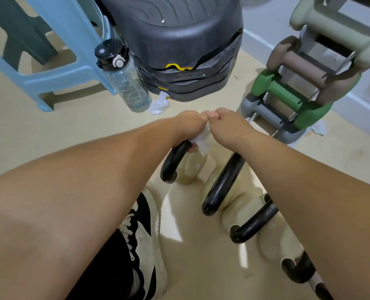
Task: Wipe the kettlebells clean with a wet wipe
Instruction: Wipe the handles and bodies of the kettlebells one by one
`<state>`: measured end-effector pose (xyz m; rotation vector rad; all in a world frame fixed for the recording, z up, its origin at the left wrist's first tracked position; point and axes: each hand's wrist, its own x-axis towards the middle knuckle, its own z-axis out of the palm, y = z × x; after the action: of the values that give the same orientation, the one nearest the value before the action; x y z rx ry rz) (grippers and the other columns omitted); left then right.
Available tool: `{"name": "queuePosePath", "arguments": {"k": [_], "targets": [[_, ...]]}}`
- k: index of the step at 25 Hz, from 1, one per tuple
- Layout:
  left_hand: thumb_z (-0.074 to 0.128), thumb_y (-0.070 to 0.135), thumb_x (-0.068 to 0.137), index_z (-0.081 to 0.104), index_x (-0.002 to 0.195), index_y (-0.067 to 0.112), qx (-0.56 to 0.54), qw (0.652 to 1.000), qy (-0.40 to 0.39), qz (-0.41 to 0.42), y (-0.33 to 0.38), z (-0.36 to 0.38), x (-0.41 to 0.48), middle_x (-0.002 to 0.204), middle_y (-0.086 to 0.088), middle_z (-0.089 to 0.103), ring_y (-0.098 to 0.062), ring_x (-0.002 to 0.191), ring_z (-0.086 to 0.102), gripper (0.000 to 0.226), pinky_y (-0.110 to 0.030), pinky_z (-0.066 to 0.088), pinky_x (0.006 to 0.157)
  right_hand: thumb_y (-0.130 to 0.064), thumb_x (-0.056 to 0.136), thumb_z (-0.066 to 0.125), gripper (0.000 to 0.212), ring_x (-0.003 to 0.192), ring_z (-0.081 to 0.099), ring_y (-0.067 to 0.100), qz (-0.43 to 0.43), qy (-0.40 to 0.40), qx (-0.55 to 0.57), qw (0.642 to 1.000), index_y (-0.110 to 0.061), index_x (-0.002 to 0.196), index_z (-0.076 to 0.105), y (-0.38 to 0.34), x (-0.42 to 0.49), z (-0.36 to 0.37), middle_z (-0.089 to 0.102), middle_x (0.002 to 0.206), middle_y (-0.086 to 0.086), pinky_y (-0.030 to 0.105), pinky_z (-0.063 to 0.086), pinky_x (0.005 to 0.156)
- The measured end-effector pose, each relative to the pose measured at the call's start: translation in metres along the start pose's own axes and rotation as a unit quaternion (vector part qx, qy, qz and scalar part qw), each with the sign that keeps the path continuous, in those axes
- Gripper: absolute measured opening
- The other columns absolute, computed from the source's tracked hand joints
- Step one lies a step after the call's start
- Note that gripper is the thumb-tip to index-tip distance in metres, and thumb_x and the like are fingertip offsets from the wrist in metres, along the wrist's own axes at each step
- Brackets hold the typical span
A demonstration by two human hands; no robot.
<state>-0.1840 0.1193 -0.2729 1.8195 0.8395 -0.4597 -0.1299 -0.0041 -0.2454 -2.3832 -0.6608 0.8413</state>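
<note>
Both hands, left (189,124) and right (230,124), pinch a wipe (204,144) over a blurred-label kettlebell (191,172).

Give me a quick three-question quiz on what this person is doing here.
1. True or false: the water bottle stands upright beside the blue stool.
2. What do the left hand and right hand hold between them? A sponge; B white wipe; C brush.
3. Fill in: the handles of the kettlebells are ____.
Key: 1 true; 2 B; 3 black.
</note>
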Motion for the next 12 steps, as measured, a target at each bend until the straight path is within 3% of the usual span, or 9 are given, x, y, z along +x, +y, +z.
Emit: {"name": "queuePosePath", "arguments": {"k": [3, 5, 7, 10, 12], "targets": [[0.025, 0.055, 0.102, 0.056, 0.116, 0.018, 0.126, 0.965, 0.173, 0.152, -0.058, 0.016, -0.053, 0.100, -0.008, 0.069, -0.033, 0.084, 0.064, 0.050, -0.037, 0.051, 0.071, -0.032, 0.104, 0.030, 0.037, 0.113, 0.051, 0.030, -0.025, -0.034, 0.015, 0.999, -0.011, 0.122, 0.054, -0.012, -0.006, 0.007, 0.055, 0.123, 0.010, 0.033, 0.036, 0.083], [0.026, 0.050, 0.105, 0.036, 0.147, 0.027, 0.151, 0.945, 0.256, 0.136, -0.100, 0.038, -0.092, 0.127, -0.002, 0.062, -0.028, 0.110, 0.060, 0.049, -0.040, 0.049, 0.086, -0.028, 0.103, 0.030, 0.032, 0.118, 0.049, 0.034, -0.063, -0.043, -0.018, 0.997, -0.008, 0.116, 0.052, -0.017, -0.012, 0.014, 0.053, 0.121, 0.010, 0.037, 0.038, 0.088], [0.030, 0.042, 0.107, 0.009, 0.160, 0.026, 0.103, 0.952, 0.268, 0.109, -0.124, 0.061, -0.121, 0.144, -0.002, 0.050, -0.024, 0.125, 0.051, 0.059, -0.038, 0.044, 0.098, -0.024, 0.102, 0.030, 0.021, 0.112, 0.049, 0.035, -0.088, -0.052, -0.054, 0.993, -0.010, 0.107, 0.045, -0.020, -0.017, 0.021, 0.048, 0.114, 0.008, 0.041, 0.040, 0.086], [0.032, 0.037, 0.108, 0.008, 0.161, 0.021, 0.073, 0.961, 0.254, 0.083, -0.126, 0.062, -0.120, 0.147, -0.004, 0.046, -0.024, 0.130, 0.046, 0.061, -0.036, 0.038, 0.103, -0.023, 0.104, 0.027, 0.036, 0.126, 0.045, 0.036, -0.073, -0.066, -0.073, 0.992, -0.012, 0.135, 0.039, -0.020, -0.021, 0.021, 0.042, 0.134, 0.008, 0.040, 0.038, 0.092], [0.030, 0.040, 0.107, 0.029, 0.150, 0.017, 0.145, 0.947, 0.269, 0.096, -0.102, 0.046, -0.099, 0.123, -0.007, 0.056, -0.029, 0.111, 0.057, 0.049, -0.040, 0.046, 0.087, -0.026, 0.105, 0.024, 0.042, 0.138, 0.036, 0.035, -0.065, -0.077, -0.080, 0.992, -0.013, 0.143, 0.036, -0.021, -0.017, 0.018, 0.035, 0.152, 0.009, 0.040, 0.033, 0.101]]}}
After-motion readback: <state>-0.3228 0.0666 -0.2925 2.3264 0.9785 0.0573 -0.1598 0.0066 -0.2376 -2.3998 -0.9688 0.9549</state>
